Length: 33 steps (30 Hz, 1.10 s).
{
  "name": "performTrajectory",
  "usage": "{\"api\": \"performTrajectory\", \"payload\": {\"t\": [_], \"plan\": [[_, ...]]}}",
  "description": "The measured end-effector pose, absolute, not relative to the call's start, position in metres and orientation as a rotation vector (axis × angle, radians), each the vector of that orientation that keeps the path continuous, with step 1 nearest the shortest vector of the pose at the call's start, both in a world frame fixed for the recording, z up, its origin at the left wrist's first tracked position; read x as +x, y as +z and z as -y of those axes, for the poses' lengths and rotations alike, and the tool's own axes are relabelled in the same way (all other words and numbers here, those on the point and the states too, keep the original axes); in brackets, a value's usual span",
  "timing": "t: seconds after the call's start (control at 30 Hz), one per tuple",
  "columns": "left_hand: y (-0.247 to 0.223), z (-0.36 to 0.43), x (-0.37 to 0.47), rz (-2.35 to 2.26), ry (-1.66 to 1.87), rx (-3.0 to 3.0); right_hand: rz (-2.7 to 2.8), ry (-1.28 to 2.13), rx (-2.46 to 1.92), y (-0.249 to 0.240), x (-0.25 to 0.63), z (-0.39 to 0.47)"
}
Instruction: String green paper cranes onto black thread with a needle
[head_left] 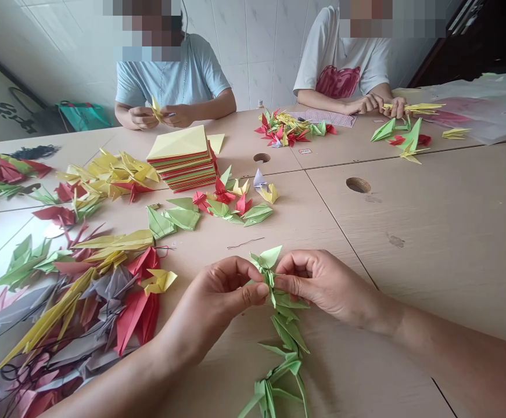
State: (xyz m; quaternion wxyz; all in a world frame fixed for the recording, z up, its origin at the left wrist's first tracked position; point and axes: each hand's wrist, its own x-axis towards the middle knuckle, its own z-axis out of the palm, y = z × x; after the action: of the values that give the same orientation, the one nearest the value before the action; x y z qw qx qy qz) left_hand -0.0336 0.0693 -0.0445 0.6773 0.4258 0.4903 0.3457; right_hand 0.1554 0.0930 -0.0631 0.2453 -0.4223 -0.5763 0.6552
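Where the multicoloured heap point(78, 313) lies, left of and nearer than the paper stack point(180, 157), many pieces look finished; yellow pieces point(108, 171) sit loose just left of the stack. Nearer than it: left hand point(220, 299), thumb and forefinger pinched on the green chain point(290, 331), several pieces joined, probably incomplete; right hand point(331, 284), fingertips likewise closed on its top.

Chain point(289, 333) of matt, creased paper
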Motion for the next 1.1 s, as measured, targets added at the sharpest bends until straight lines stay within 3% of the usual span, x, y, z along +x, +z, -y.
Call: {"api": "performTrajectory", "payload": {"t": [0.5,1.1], "plan": [[-0.0470,-0.0679,-0.0334,-1.022,0.746,1.027,1.515,2.003,-1.148,-0.0555,0.1563,-0.0933],[-0.0484,-0.0676,-0.0363,-0.995,0.774,1.052,1.645,1.844,-1.135,-0.0560,0.1558,-0.0926]]}}
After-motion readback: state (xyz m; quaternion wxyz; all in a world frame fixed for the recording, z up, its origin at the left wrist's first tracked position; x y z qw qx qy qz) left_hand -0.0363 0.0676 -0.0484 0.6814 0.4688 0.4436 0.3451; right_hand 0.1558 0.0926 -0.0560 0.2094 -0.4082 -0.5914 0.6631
